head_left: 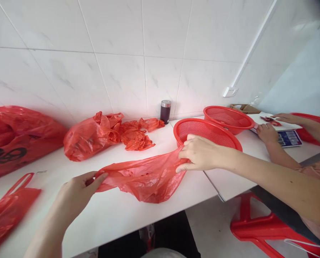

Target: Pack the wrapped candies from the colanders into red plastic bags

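A thin red plastic bag (149,179) is stretched between my two hands over the front of the white table (100,222). My left hand (79,193) pinches its left end between thumb and fingers. At the other end, my right hand (196,154) is closed on the bag's upper right edge, just in front of a red mesh basket (208,130). The bag sags in the middle, its mouth partly spread. Whether anything lies inside it I cannot tell.
Crumpled red bags (135,138) and a fuller red bag (90,138) lie along the wall beside a dark thermos (165,113). Another red basket (228,120) stands behind. At right, a co-worker's hands (267,132) are near a scale (289,139). A red stool (252,225) stands below.
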Demonstrator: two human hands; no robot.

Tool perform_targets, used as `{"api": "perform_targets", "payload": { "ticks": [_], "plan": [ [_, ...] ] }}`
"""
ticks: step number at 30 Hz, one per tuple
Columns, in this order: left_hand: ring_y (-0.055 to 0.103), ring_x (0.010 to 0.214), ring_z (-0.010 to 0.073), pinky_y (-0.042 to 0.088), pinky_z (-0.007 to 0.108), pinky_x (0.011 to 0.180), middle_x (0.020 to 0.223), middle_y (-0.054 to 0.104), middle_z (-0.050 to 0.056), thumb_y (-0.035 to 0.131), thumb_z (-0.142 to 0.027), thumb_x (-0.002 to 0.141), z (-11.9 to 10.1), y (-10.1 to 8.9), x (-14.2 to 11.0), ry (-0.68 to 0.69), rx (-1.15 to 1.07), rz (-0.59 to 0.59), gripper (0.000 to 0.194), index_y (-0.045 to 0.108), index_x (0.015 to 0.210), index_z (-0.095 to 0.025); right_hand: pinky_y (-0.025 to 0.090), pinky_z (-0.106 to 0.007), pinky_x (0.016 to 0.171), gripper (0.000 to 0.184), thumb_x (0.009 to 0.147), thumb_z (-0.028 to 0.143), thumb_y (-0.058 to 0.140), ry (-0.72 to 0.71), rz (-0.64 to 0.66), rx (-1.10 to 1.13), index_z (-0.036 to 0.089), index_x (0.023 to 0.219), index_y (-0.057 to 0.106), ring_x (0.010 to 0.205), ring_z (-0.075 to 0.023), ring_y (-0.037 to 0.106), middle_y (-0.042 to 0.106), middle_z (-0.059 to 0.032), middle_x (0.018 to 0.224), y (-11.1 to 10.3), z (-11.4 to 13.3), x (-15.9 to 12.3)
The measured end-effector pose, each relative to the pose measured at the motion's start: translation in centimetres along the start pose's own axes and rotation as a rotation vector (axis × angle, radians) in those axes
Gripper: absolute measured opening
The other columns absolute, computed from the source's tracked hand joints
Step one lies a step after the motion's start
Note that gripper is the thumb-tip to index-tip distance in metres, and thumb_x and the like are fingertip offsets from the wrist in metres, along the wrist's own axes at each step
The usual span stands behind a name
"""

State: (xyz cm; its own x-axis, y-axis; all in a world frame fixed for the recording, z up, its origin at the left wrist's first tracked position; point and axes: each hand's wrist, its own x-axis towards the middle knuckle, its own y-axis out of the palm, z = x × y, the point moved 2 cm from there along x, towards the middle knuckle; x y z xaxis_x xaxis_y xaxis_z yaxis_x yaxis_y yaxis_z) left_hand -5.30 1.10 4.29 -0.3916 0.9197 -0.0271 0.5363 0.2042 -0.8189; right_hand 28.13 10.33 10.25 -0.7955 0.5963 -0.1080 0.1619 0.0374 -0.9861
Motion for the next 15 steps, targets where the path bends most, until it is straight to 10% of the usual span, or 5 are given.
{"api": "perform_targets", "payload": {
  "ticks": [4,9,15],
  "plan": [
    [0.062,0.062,0.0229,0.038,0.026,0.052,0.067,0.066,0.001,0.058,-0.058,0.075,1.2,0.3,0.9,0.033,0.236,0.127,0.047,0.067,0.109,-0.026,0.032,-0.043,0.094,0.021,0.088,0.024,0.055,-0.054,-0.178,0.043,0.019,0.071,0.065,0.084,-0.0218,0.051,0.060,-0.0056,0.075,-4.1,-0.1,0.2],
    [0.062,0.061,0.0254,0.040,0.028,0.053,0.066,0.066,0.005,0.056,-0.045,0.075,2.0,1.4,2.3,0.107,0.276,0.145,0.052,0.059,0.120,-0.021,0.041,-0.034,0.085,0.022,0.091,0.014,0.041,0.001,-0.809,0.314,0.018,0.088,0.064,0.097,-0.0181,0.052,0.056,-0.0056,0.105,-7.0,2.5,2.0],
    [0.058,0.058,0.0209,0.039,0.026,0.051,0.061,0.059,0.001,0.054,-0.036,0.076,2.8,1.3,1.5,0.044,0.067,0.219,0.014,0.059,0.078,-0.023,0.042,-0.022,0.073,0.018,0.091,0.015,0.043,0.009,-0.747,0.675,0.020,0.096,0.060,0.082,-0.0107,0.057,0.061,0.0006,0.091,-5.7,2.8,4.5]
  ]
}}
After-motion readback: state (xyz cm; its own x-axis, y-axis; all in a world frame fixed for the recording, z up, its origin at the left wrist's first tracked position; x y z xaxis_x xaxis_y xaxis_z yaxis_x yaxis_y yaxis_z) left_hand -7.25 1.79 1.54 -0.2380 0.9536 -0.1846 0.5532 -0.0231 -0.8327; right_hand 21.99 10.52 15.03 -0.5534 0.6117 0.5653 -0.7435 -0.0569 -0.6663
